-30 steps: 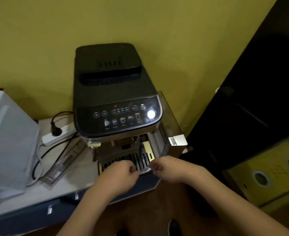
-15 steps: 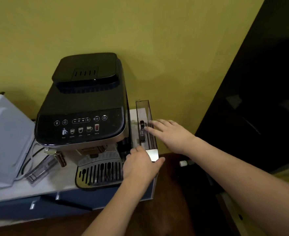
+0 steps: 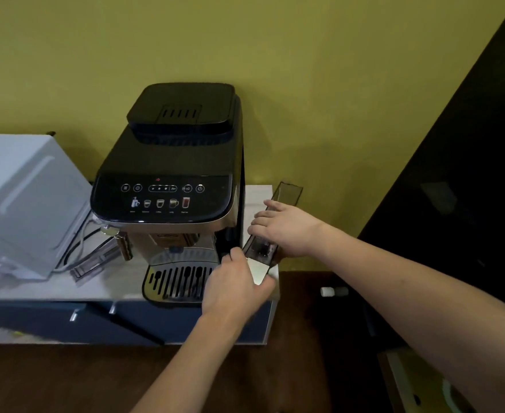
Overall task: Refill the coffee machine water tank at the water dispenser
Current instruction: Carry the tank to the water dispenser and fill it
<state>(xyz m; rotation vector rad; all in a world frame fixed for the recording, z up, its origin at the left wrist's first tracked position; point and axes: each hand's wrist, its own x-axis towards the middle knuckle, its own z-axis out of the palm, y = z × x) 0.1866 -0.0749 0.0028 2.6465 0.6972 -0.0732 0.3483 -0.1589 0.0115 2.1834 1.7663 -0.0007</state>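
Note:
A black coffee machine [image 3: 173,174] stands on a light countertop [image 3: 66,289] against a yellow wall. Its smoky clear water tank [image 3: 287,193] is out of the machine's right side, angled away from it, with a silver front tab [image 3: 258,271]. My left hand [image 3: 233,283] grips the tank's front end at that tab. My right hand [image 3: 287,228] lies across the tank's top rim, fingers spread over it. I cannot tell whether the tank holds water.
A white appliance [image 3: 21,201] sits left of the machine, with cables [image 3: 75,248] and a clear plastic part [image 3: 93,260] between them. A metal drip grate [image 3: 176,281] fronts the machine. Blue drawers [image 3: 66,320] sit below the counter. A dark panel [image 3: 468,174] stands at the right.
Both hands went from the drip tray to the tank on the right side. The tank has swung farther out from the machine, and my right hand has settled on its rim.

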